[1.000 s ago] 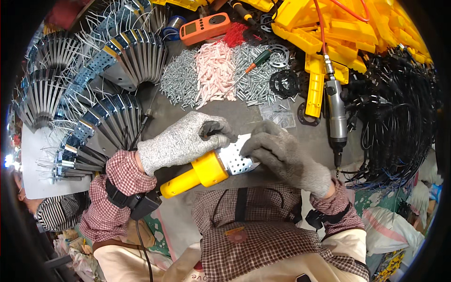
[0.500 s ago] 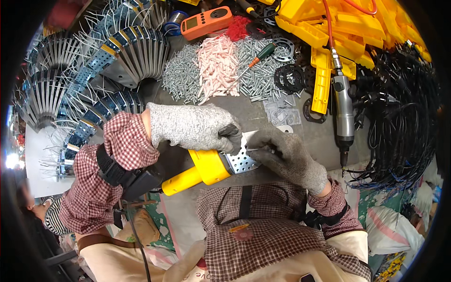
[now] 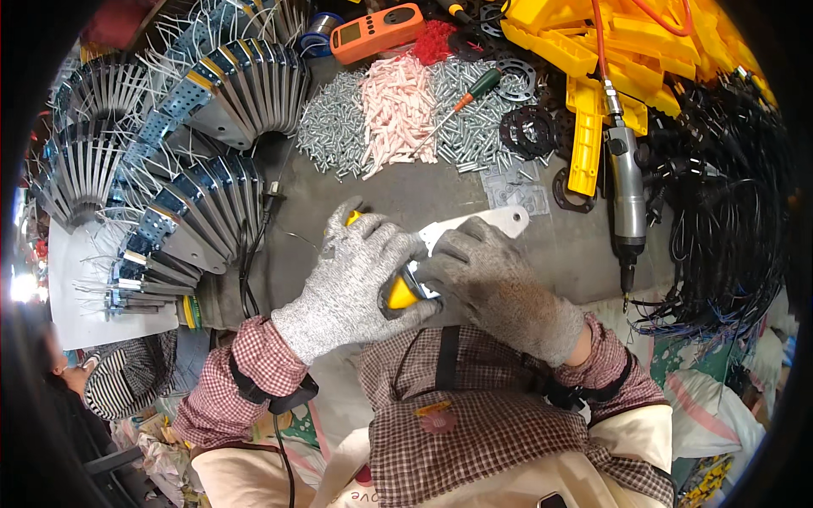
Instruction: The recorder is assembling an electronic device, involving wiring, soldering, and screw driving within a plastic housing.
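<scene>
My left hand [image 3: 351,279], in a light grey knit glove with dark fingertips, is wrapped round a yellow plastic handle housing [image 3: 401,293]. Most of that housing is hidden under the palm; a bit of yellow also peeks out beyond the upper fingers. From its right end a silvery metal plate [image 3: 511,222] sticks out, flat, with a rounded tip and a hole. My right hand [image 3: 500,284], in a darker grey glove, is closed over the plate where it meets the housing. Its fingertips are mostly hidden.
Piles of screws [image 3: 333,127] and pale pink sleeves [image 3: 398,114] lie ahead, with a screwdriver [image 3: 480,91] on top. An air screwdriver [image 3: 625,186] and black cords [image 3: 720,212] are at right, yellow housings [image 3: 584,144] behind. Metal plate assemblies [image 3: 207,199] fill the left. An orange multimeter [image 3: 377,34] lies beyond.
My left hand has drawn back from above the plate and closed round the yellow housing. The housing has turned, so its handle no longer points toward my lower left; the perforated metal is now covered.
</scene>
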The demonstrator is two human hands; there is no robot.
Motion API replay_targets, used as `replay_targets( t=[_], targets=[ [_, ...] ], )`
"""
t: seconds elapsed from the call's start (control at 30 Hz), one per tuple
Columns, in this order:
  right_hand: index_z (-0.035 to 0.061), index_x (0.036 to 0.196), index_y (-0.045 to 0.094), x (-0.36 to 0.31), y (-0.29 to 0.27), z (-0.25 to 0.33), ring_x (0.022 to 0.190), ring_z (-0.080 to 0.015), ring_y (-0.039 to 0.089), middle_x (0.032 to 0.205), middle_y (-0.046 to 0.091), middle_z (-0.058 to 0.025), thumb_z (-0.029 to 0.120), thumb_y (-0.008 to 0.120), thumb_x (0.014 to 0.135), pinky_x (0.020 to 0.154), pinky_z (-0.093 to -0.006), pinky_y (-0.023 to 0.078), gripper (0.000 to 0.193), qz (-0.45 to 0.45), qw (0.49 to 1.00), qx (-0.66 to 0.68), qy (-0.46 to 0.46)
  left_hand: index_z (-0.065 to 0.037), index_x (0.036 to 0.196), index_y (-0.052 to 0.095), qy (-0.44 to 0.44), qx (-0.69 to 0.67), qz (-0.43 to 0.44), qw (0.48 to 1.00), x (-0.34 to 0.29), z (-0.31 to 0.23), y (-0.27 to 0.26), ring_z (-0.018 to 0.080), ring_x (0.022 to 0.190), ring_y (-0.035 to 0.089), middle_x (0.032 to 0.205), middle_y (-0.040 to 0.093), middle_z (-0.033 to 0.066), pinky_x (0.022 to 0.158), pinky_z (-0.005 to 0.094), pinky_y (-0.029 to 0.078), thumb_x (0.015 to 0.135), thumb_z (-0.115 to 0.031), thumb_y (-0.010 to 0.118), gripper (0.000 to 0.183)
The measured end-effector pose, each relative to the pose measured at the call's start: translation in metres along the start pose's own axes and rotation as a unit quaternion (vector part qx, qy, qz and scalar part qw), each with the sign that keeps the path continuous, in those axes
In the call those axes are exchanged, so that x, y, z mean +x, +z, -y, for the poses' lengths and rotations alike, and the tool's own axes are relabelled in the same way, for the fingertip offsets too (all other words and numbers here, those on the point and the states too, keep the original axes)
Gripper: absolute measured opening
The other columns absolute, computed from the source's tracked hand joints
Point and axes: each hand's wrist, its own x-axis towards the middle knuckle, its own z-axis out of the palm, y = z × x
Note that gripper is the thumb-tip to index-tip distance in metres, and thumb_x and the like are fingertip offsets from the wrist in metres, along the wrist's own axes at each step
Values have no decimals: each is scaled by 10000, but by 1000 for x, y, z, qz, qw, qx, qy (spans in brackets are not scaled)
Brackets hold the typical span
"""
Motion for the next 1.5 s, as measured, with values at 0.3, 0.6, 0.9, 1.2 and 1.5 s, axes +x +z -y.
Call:
replay_targets(
  t=[0.3,0.6,0.9,1.2,1.5],
  targets=[
    [55,940,651,10,-12,17,908,-225,618,951,613,-64,228,687,804,793,-358,556,223,69,980,-171,-69,-57,1249,583,-4,9,-5,1000,-3,-1,-4,388,1149,551,1127,598,170,1167,608,264,681,-420,833,719],
    [91,1053,618,13,-11,21,1000,-258,598,1026,618,-60,209,687,827,871,-387,529,265,80,987,-134,-34,-51,1253,585,-24,-41,-26,999,-7,0,-4,413,1170,544,1149,600,197,1165,608,274,677,-422,862,739],
    [71,1023,613,5,-10,2,974,-301,605,1001,625,-96,250,717,847,865,-414,517,271,71,997,7,-33,-53,1253,607,-30,-29,15,999,-4,-1,-7,416,1191,542,1194,616,188,1165,615,280,684,-444,865,737],
    [85,997,632,9,-5,1,938,-287,612,933,616,-80,205,715,858,862,-416,499,201,61,997,-21,-33,-56,1256,625,-21,-18,-20,999,-4,-1,-7,348,1104,579,1086,654,138,1151,589,293,743,-506,785,701],
    [101,1028,613,8,-3,12,950,-251,610,950,610,-55,262,680,848,871,-398,511,251,45,989,-111,-91,-57,1248,633,-7,-42,-46,998,-7,4,0,351,1099,585,1096,648,145,1151,597,290,722,-522,814,724]
  ],
)
